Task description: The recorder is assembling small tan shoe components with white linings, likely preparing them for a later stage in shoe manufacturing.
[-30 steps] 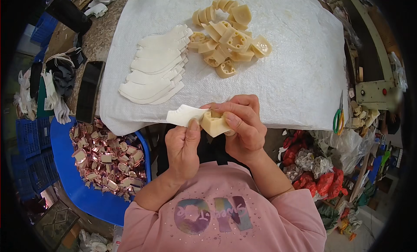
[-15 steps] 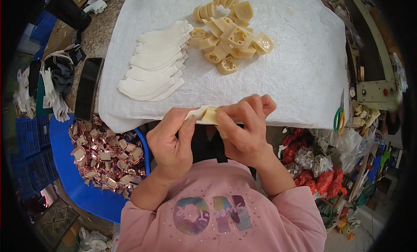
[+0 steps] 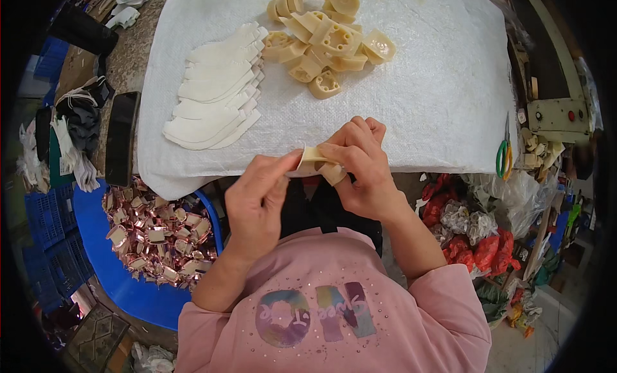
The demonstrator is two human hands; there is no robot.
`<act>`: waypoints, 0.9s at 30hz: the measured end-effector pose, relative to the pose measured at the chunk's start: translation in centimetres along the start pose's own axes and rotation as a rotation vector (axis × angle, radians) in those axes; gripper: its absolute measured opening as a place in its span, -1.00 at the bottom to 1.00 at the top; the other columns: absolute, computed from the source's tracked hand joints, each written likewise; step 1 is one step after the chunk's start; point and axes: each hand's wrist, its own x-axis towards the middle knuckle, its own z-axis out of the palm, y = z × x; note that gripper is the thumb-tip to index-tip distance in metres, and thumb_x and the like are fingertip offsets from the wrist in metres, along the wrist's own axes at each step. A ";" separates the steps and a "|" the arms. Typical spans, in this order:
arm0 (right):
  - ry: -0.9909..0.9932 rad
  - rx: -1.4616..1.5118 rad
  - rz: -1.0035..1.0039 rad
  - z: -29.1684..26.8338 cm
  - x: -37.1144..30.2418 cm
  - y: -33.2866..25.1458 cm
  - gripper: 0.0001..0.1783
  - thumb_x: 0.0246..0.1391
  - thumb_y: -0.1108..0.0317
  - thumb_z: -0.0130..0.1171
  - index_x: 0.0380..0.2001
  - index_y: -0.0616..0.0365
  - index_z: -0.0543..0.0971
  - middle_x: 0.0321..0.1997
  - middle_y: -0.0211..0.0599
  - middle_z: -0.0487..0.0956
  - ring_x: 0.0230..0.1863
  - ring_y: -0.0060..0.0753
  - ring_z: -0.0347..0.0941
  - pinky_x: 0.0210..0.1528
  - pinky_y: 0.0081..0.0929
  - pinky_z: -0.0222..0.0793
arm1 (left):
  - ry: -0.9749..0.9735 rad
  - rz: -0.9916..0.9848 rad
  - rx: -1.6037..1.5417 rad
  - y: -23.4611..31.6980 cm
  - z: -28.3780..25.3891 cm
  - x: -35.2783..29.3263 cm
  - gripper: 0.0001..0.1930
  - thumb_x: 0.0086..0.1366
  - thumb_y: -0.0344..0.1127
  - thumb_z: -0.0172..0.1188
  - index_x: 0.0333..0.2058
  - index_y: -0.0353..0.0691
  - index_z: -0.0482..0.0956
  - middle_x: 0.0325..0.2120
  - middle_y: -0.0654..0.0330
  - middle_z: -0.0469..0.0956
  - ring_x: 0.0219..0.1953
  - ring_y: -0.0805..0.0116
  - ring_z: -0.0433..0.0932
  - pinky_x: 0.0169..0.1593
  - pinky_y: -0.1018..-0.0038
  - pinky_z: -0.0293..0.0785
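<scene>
In front of my chest, just off the near edge of the white-covered table, both hands hold a cream plastic shoe heel point(image 3: 331, 173) with a thin white cover piece point(image 3: 310, 155) against it. My right hand point(image 3: 361, 173) is closed round the heel, thumb and fingers gripping its right side. My left hand point(image 3: 258, 196) is closed, its thumb and forefinger at the left edge of the cover piece. Beyond them lie a fanned stack of white cover pieces point(image 3: 212, 96) and, to its right, a pile of bare cream heels point(image 3: 337, 38), several with holes showing.
A blue basin point(image 3: 109, 270) at my left holds many shiny pink heels point(image 3: 160, 235). A dark phone point(image 3: 122, 138) lies left of the white sheet point(image 3: 443, 83). Scissors point(image 3: 503, 155) with green and orange handles are at its right edge, above red and clear plastic bags point(image 3: 475, 244).
The heel has turned in my right hand, and the cover piece now stands more edge-on. My left fingers have shifted to its left edge. The whole view has moved slightly.
</scene>
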 end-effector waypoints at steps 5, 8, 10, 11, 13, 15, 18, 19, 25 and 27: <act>-0.036 0.204 0.031 -0.2 -0.2 -0.1 -0.61 -0.38 0.69 0.09 -0.35 0.09 0.48 -0.44 -0.37 0.34 -0.36 -0.33 0.24 -0.24 -0.36 -0.06 | 0.014 0.015 -0.208 -1.3 0.3 0.4 -0.86 0.20 -0.45 0.18 -0.25 -0.28 0.63 -0.47 0.29 0.44 -0.43 0.58 0.37 -0.39 0.68 0.28; -0.051 0.353 0.059 -0.4 -0.6 -0.1 -0.62 -0.37 0.70 0.07 -0.36 0.09 0.48 -0.44 -0.36 0.36 -0.37 -0.33 0.25 -0.24 -0.40 -0.05 | -0.041 -0.011 -0.263 -0.7 0.2 0.5 -0.86 0.17 -0.41 0.22 -0.28 -0.27 0.63 -0.48 0.28 0.44 -0.43 0.55 0.36 -0.38 0.66 0.29; -0.061 0.416 0.070 -0.5 -0.7 -0.2 -0.61 -0.38 0.70 0.06 -0.36 0.10 0.47 -0.44 -0.36 0.36 -0.37 -0.33 0.26 -0.24 -0.42 -0.05 | -0.090 0.046 -0.153 -0.3 -0.2 0.5 -0.85 0.14 -0.37 0.26 -0.31 -0.27 0.63 -0.48 0.28 0.47 -0.41 0.50 0.37 -0.37 0.61 0.31; -0.052 0.440 0.076 -0.5 -0.9 -0.1 -0.61 -0.40 0.71 0.05 -0.37 0.11 0.47 -0.45 -0.35 0.36 -0.38 -0.32 0.25 -0.24 -0.42 -0.05 | -0.095 0.045 -0.155 -0.2 -0.1 0.4 -0.85 0.14 -0.37 0.26 -0.31 -0.27 0.63 -0.48 0.28 0.47 -0.41 0.50 0.37 -0.37 0.61 0.31; -0.044 0.469 0.081 -0.4 -1.0 0.0 -0.61 -0.41 0.72 0.04 -0.38 0.12 0.47 -0.46 -0.35 0.36 -0.39 -0.32 0.25 -0.24 -0.42 -0.05 | -0.083 0.067 -0.097 0.0 0.0 0.2 -0.83 0.09 -0.33 0.29 -0.35 -0.27 0.62 -0.50 0.25 0.49 -0.41 0.40 0.38 -0.37 0.55 0.33; -0.076 0.441 0.094 -0.3 -1.0 0.0 -0.60 -0.44 0.73 0.01 -0.40 0.13 0.46 -0.45 -0.33 0.37 -0.41 -0.30 0.24 -0.24 -0.42 -0.05 | -0.072 0.140 0.031 -0.2 0.1 0.2 -0.84 0.09 -0.36 0.28 -0.35 -0.28 0.60 -0.51 0.22 0.49 -0.42 0.36 0.38 -0.37 0.52 0.33; -0.107 0.422 0.103 -0.2 -1.4 0.3 -0.60 -0.44 0.74 -0.01 -0.41 0.13 0.46 -0.46 -0.32 0.35 -0.40 -0.28 0.22 -0.25 -0.41 -0.06 | -0.049 0.249 0.203 -0.4 0.4 0.2 -0.85 0.11 -0.38 0.26 -0.36 -0.31 0.55 -0.56 0.20 0.46 -0.44 0.33 0.36 -0.39 0.52 0.30; -0.108 0.424 0.102 -0.1 -1.4 0.2 -0.60 -0.44 0.74 -0.01 -0.41 0.13 0.46 -0.46 -0.32 0.35 -0.40 -0.28 0.22 -0.25 -0.41 -0.06 | -0.040 0.286 0.246 -0.5 0.6 0.2 -0.85 0.14 -0.37 0.24 -0.37 -0.34 0.52 -0.59 0.20 0.44 -0.45 0.33 0.34 -0.40 0.54 0.26; -0.161 0.391 0.146 0.4 -1.4 -0.3 -0.60 -0.45 0.73 -0.02 -0.41 0.12 0.45 -0.47 -0.33 0.31 -0.36 -0.28 0.20 -0.25 -0.40 -0.07 | 0.040 0.334 0.304 -0.6 1.4 0.5 -0.91 0.15 -0.46 0.17 -0.49 -0.31 0.46 -0.69 0.19 0.37 -0.67 0.31 0.27 -0.60 0.48 0.19; -0.197 0.415 0.127 0.5 -1.1 -0.6 -0.60 -0.44 0.73 -0.01 -0.40 0.11 0.46 -0.48 -0.35 0.31 -0.36 -0.29 0.20 -0.25 -0.41 -0.07 | 0.045 0.265 0.240 -1.0 1.4 0.4 -0.90 0.15 -0.46 0.17 -0.51 -0.30 0.45 -0.71 0.21 0.34 -0.69 0.33 0.25 -0.63 0.48 0.15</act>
